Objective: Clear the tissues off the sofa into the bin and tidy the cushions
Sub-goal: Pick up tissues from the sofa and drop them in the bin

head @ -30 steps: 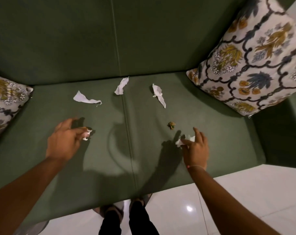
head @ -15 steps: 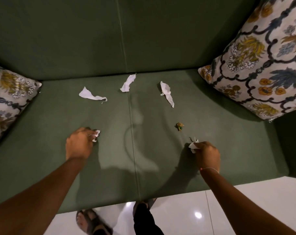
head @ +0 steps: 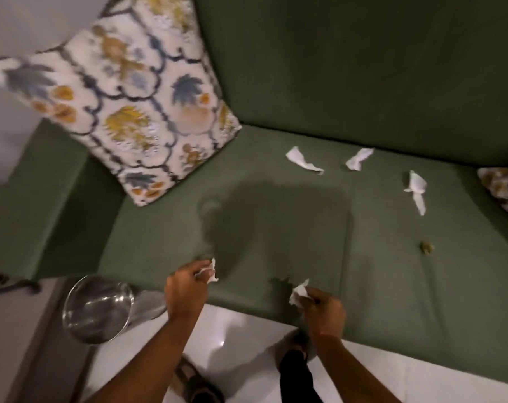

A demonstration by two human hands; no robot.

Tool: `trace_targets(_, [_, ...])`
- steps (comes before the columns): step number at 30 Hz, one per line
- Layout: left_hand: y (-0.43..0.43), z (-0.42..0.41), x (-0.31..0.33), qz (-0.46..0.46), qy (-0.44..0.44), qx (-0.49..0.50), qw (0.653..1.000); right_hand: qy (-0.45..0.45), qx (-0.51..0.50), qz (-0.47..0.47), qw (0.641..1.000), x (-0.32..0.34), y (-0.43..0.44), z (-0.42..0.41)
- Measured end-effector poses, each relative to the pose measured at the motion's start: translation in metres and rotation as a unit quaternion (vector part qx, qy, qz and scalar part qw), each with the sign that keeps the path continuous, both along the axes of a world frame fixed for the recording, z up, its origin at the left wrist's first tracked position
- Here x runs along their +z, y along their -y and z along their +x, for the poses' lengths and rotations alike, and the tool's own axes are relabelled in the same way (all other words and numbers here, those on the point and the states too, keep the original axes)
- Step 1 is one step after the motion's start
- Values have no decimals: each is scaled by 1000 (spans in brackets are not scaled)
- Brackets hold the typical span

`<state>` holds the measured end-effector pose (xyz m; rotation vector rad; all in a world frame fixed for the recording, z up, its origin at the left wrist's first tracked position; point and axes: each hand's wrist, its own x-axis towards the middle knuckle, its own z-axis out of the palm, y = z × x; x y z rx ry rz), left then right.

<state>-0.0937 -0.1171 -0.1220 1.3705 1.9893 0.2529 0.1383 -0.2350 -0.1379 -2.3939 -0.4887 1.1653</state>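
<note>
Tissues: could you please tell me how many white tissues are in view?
5: three loose white crumpled tissues on the green sofa seat, at and; one in the left hand at; one in the right hand at.

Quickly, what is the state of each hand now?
Left hand: closed, holding a crumpled tissue.
Right hand: closed, holding another tissue.

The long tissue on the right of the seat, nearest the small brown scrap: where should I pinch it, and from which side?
Probably pinch the long tissue at its bunched, wider upper end, which looks raised off the sofa. Come from above and the front edge: the thin tail lies flat and offers little to grip. Both the left hand and right hand already hold tissues.
</note>
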Motion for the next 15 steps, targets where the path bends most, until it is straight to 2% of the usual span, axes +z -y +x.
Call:
trace_targets(2, [12, -51, -6, -20, 17, 43, 999, -39, 4, 12, 999, -1, -15, -54])
trace_targets(5, [31, -140, -16, -41, -17, 102, 994, -102, -24, 44, 993, -5, -39, -145])
trace_targets(8, [45, -216, -38, -76, -33, 212, 974, -139, 4, 27, 990, -18, -56, -226])
trace_targets(11, [45, -278, -71, -112, 20, 309, 944, -156, 52, 6, 986, -42, -73, -297])
trace_targets(15, [34, -329, -113, -101, 83, 342, 931, -156, 127, -10, 979, -80, -99, -375])
